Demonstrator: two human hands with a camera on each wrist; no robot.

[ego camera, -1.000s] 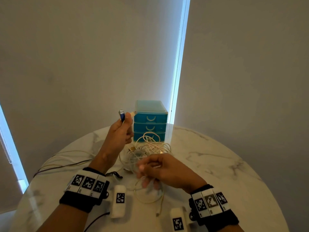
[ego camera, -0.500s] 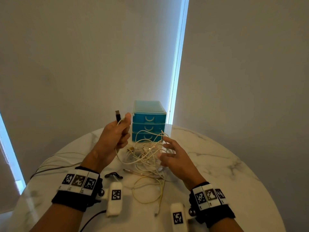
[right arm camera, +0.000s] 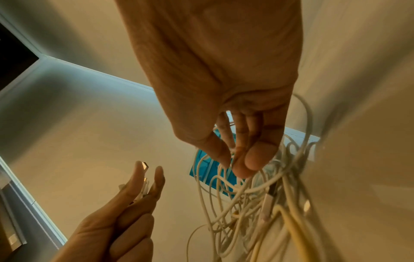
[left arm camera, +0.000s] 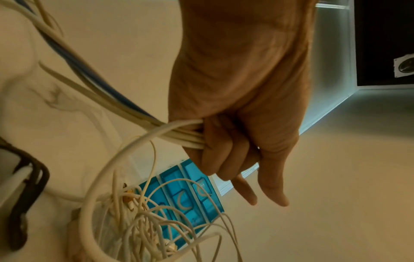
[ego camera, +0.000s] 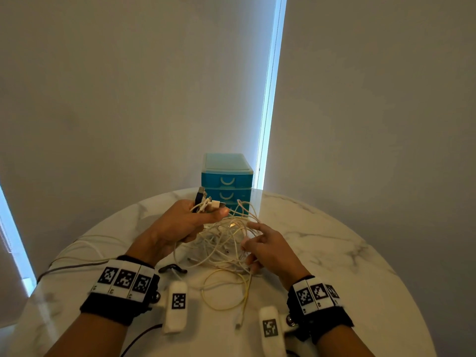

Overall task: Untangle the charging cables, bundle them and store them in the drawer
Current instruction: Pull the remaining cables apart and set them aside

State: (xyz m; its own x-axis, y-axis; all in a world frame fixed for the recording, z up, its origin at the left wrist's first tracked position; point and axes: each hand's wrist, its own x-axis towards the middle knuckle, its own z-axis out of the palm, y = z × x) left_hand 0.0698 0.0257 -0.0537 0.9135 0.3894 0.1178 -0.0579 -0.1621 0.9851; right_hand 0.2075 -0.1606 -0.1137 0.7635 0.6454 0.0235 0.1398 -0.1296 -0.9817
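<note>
Left hand [ego camera: 180, 225] clenching gathered plug ends [ego camera: 206, 202]; right hand [ego camera: 268, 249] pinching strand in cable tangle [ego camera: 221, 243]. Tease loops slowly, no yanking.

A round table [ego camera: 322, 243] with a white marble top, veined in grey, is seen filling the lower part of the head view. Plain pale grey walls [ego camera: 128, 86] are seen behind it, meeting in a corner beyond the table's far edge. A narrow vertical strip of daylight [ego camera: 270, 99] is shown in that corner, beside a drawn blind. A second bright strip [ego camera: 15, 248] is seen past the table's left edge. The room is dimly lit.
</note>
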